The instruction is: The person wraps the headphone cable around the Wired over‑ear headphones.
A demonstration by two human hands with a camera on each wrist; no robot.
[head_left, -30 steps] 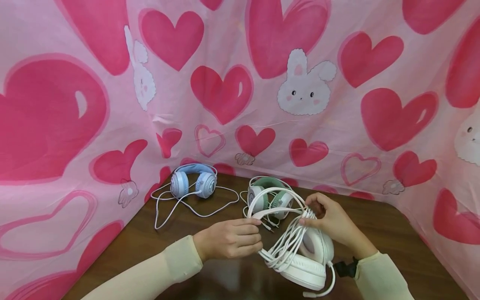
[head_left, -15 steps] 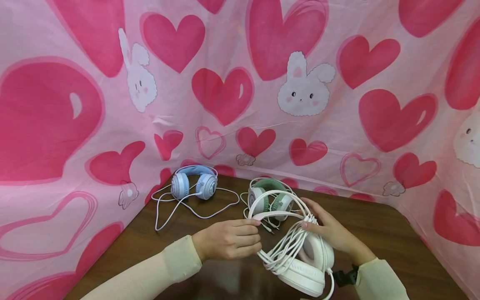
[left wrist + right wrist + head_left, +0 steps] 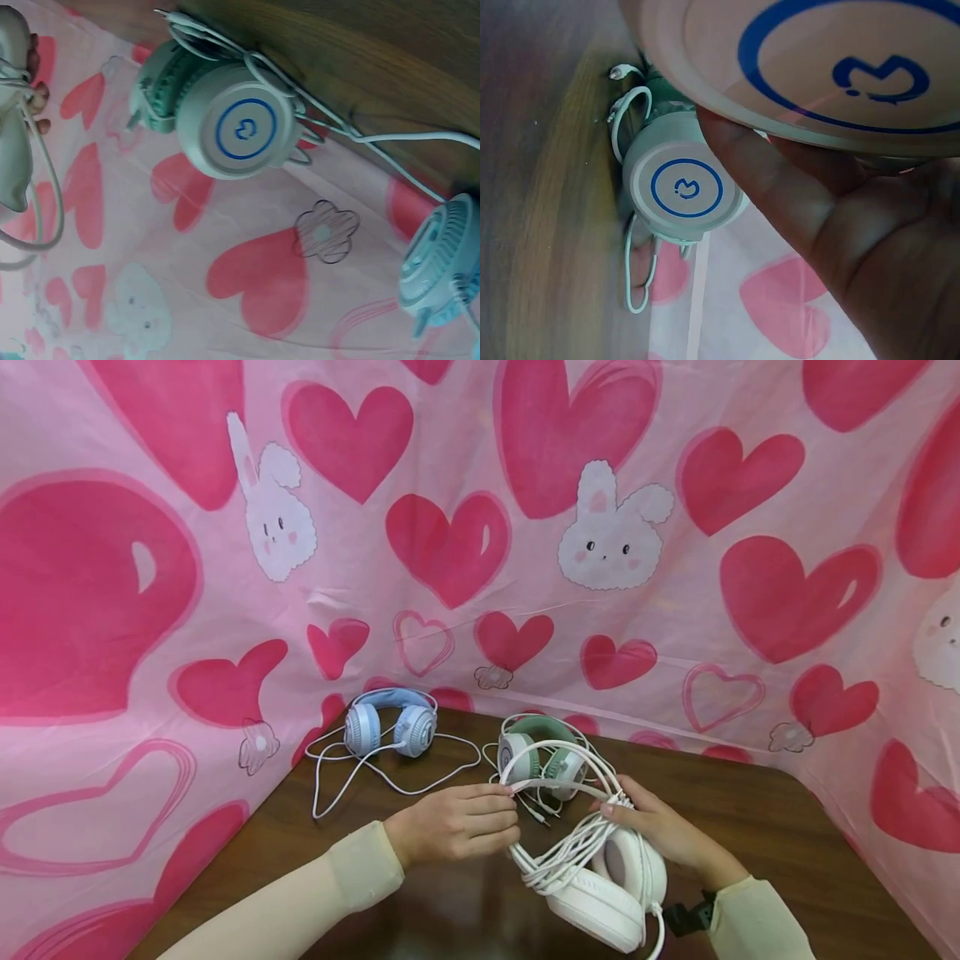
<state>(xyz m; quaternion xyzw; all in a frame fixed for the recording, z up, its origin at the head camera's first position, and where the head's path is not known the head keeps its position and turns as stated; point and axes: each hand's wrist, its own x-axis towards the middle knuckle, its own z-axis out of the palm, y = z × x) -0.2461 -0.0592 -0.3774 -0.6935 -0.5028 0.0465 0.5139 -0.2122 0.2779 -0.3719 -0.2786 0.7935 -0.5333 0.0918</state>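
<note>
Cord-tidying, by the look of it — the white headset [image 3: 592, 908] hangs tilted over the table [image 3: 757, 802], nearer than the green one [image 3: 513, 756]. The left hand [image 3: 457, 823] grips its band [image 3: 551, 783]; the right hand [image 3: 667, 833] holds the bunched cord [image 3: 566, 856] against it. Next calls for firm loops, I'd say. Its long axis slants — band far left, cups [image 3: 648, 868] near right.

White headphones [image 3: 600, 908] partly hide the green-and-white headphones [image 3: 534, 765] beyond the fingers of the left hand [image 3: 459, 827], and conceal some fingertips of the right hand [image 3: 671, 828]. Below the right fingers, a white stem [image 3: 659, 933] runs off the head view's lower edge; blue headphones [image 3: 439, 259], past the left fingers, are cropped in the left wrist view
</note>
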